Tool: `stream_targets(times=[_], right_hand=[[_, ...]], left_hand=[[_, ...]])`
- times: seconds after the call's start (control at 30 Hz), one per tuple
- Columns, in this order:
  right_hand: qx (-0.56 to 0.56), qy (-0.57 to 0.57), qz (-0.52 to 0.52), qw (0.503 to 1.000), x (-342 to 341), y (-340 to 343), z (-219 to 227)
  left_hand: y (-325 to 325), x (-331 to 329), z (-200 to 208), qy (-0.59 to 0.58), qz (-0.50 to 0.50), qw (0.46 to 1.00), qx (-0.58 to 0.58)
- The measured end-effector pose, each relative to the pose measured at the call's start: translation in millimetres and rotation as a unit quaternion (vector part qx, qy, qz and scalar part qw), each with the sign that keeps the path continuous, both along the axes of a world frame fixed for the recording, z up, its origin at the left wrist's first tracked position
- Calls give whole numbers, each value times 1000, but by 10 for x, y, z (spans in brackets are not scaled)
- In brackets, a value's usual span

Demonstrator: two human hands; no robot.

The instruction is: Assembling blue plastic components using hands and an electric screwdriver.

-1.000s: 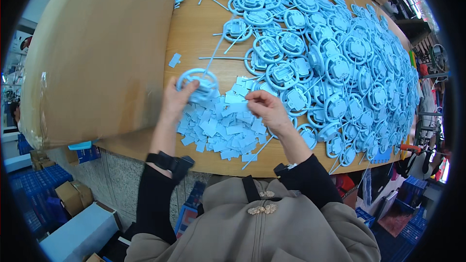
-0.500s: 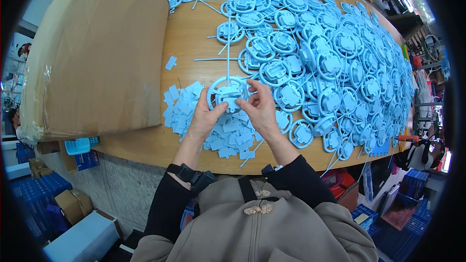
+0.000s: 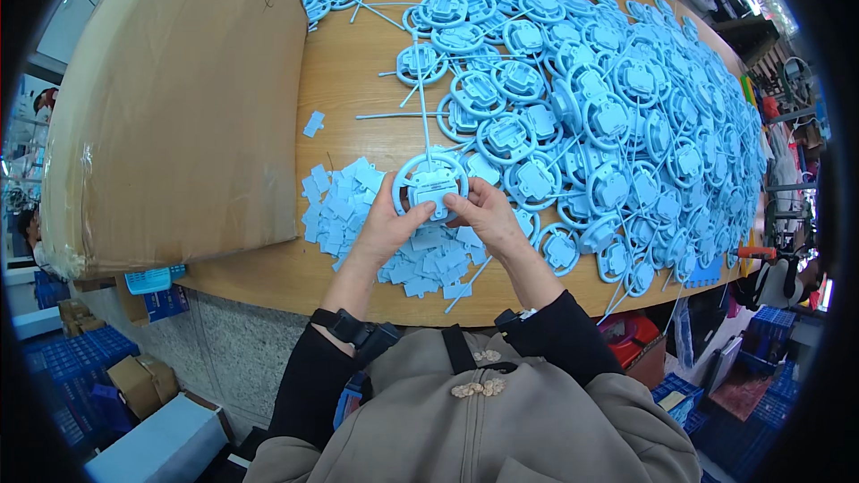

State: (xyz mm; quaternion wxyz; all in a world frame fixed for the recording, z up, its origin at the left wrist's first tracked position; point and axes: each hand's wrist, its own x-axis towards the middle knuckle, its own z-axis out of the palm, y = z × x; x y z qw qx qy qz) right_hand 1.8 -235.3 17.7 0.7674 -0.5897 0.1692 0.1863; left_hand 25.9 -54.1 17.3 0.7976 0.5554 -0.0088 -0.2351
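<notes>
Hands pinch ringed blue plastic moulding over flat tabs.

Large brown cardboard box on table's left; blue crates below.

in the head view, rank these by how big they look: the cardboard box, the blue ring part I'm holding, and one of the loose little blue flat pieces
1. Cardboard box, by far the largest.
2. Blue ring part, held by the left hand and right hand.
3. One loose flat piece, the smallest.
</notes>
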Motion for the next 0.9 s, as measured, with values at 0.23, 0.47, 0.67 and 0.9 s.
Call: stream_targets(times=[0.23, 0.47, 0.67, 0.9], right_hand=[[15, 7, -69, 997, 47, 4, -93], [151, -234, -254, 926, 322, -1116, 120], [-382, -218, 36, 897, 579, -954, -59], [-624, -243, 109, 735, 686, -902, -164]], left_hand=[[-234, 5, -109, -86, 64, 988, 107], [908, 1250, -1135, -268, 131, 775, 558], [792, 1370, -1016, -155, -41, 663, 732], [85, 95, -489, -274, -101, 670, 682]])
